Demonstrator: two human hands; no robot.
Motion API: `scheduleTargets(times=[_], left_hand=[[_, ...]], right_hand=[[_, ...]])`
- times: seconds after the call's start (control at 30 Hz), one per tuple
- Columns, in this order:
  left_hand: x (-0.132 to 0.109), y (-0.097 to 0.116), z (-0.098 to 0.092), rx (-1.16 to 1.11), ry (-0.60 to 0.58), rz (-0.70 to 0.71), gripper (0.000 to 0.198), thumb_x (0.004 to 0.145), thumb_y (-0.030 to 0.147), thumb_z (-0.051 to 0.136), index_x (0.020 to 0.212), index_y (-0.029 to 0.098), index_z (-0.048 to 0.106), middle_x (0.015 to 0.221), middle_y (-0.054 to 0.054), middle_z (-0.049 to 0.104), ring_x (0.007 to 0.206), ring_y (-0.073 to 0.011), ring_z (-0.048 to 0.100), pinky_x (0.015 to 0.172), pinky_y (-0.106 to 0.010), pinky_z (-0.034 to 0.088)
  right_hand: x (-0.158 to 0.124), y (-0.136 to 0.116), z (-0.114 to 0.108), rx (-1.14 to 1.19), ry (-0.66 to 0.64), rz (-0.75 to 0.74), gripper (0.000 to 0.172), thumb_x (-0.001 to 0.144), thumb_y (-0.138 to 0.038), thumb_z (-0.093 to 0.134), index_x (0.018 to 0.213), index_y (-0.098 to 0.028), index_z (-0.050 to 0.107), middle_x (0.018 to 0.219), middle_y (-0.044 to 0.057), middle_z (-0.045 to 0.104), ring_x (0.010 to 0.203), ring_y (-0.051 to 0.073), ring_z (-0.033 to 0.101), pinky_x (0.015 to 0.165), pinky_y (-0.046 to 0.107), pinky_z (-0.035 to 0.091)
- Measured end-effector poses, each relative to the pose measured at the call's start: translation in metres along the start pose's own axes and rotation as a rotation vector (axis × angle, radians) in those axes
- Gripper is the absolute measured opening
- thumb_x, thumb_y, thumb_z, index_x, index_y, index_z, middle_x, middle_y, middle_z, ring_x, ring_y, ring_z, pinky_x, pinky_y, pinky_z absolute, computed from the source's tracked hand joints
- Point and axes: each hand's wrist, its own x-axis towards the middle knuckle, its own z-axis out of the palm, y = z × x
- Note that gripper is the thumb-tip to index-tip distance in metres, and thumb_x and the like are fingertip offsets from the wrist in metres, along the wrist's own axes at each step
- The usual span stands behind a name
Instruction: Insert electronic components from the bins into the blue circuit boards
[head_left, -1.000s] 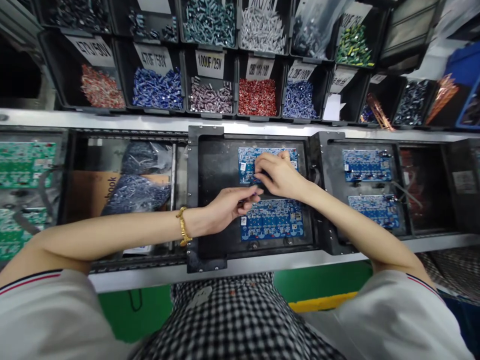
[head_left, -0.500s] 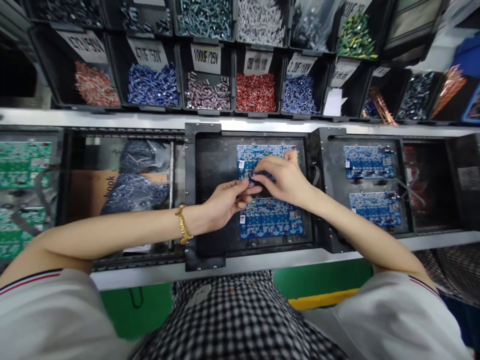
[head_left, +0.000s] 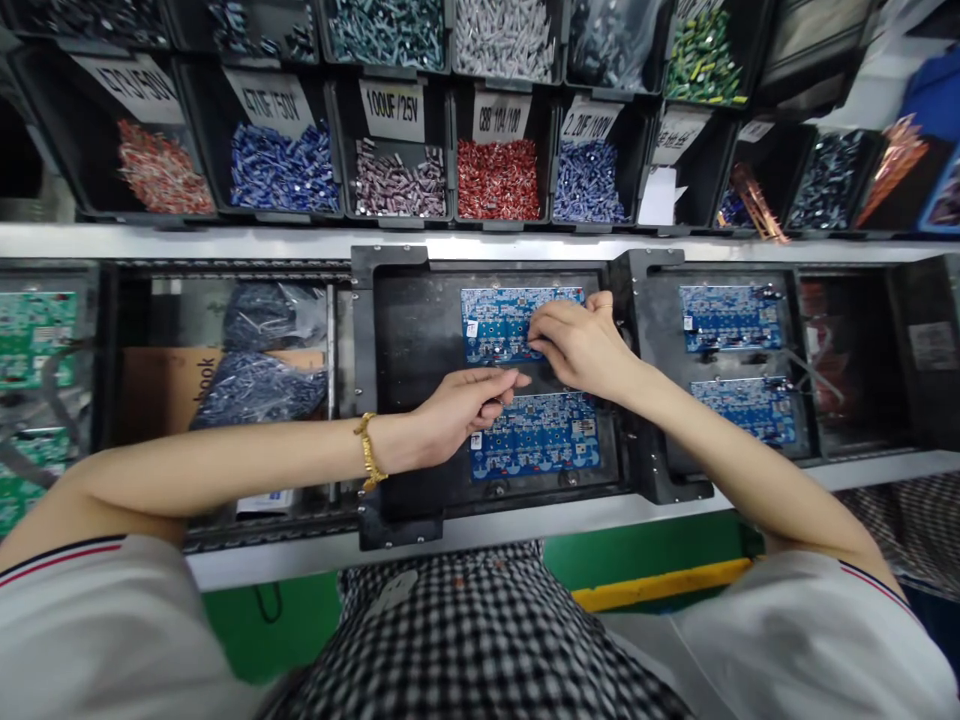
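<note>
Two blue circuit boards lie in a black carrier frame [head_left: 409,340] before me. Over the right part of the upper board [head_left: 495,312] is my right hand [head_left: 581,340], its thumb and fingers pinched at the board's surface; whatever they grip is hidden. My left hand [head_left: 472,405] hovers at the gap between the boards, thumb pressed against curled fingers. What the left fingers hold, if anything, is too small to name. Below it, the lower board [head_left: 536,440] is partly covered by the left fingers at its upper left corner.
Labelled black bins of parts line the back, among them red capacitors [head_left: 498,180] and blue ones [head_left: 285,168]. To the right sits another carrier with blue boards [head_left: 731,318]. Bagged parts [head_left: 262,385] lie to the left, beyond them green boards [head_left: 34,335].
My hands, which were touching over the upper board, have come apart. The right hand has moved right onto the board; the left has dropped slightly lower. The whole view has shifted a little.
</note>
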Motion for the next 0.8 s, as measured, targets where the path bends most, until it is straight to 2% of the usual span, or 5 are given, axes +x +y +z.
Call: scheduleTargets(times=[0.13,0.4,0.53,0.67,0.8], left_hand=[[0.002,0.001,0.0,-0.041,0.011,0.007,0.017,0.088,0.007,0.05,0.092,0.004,0.067,0.074,-0.003,0.053,0.048,-0.0004,0.037,0.043,-0.015,0.02],[0.0,-0.004,0.003,-0.078,0.04,-0.039,0.024,0.094,0.018,0.046,0.084,0.004,0.064,0.067,-0.001,0.047,0.047,-0.0021,0.035,0.041,-0.015,0.02],[0.001,-0.007,0.006,-0.097,0.04,-0.041,0.028,0.096,0.023,0.042,0.083,0.006,0.061,0.066,0.0,0.049,0.047,-0.0034,0.038,0.043,-0.015,0.025],[0.002,-0.005,0.014,-0.13,-0.042,-0.067,0.028,0.096,0.02,0.04,0.077,0.009,0.055,0.066,-0.002,0.052,0.05,-0.0051,0.042,0.048,-0.017,0.032],[-0.001,-0.004,0.019,-0.087,-0.033,-0.089,0.023,0.095,0.009,0.036,0.093,0.006,0.059,0.082,-0.009,0.063,0.06,-0.007,0.051,0.057,-0.019,0.04]], right_hand=[[-0.001,-0.004,0.0,-0.075,0.003,-0.027,0.026,0.091,-0.018,0.036,0.088,-0.016,0.061,0.097,0.007,0.065,0.087,0.023,0.053,0.078,0.039,0.02],[-0.003,-0.008,0.006,-0.147,0.018,-0.006,0.028,0.093,-0.023,0.037,0.09,-0.014,0.064,0.098,0.01,0.065,0.088,0.024,0.054,0.083,0.043,0.022],[-0.011,-0.02,-0.007,0.095,0.086,0.08,0.022,0.091,-0.032,0.048,0.086,-0.017,0.063,0.091,0.006,0.069,0.084,0.022,0.058,0.08,0.038,0.021],[-0.021,-0.025,-0.021,0.344,0.023,0.017,0.016,0.087,-0.03,0.051,0.081,-0.019,0.062,0.085,0.001,0.069,0.078,0.017,0.06,0.074,0.033,0.021],[-0.025,-0.002,-0.017,0.07,0.076,0.106,0.02,0.088,-0.024,0.044,0.082,-0.018,0.061,0.088,0.004,0.067,0.081,0.021,0.057,0.076,0.035,0.02]])
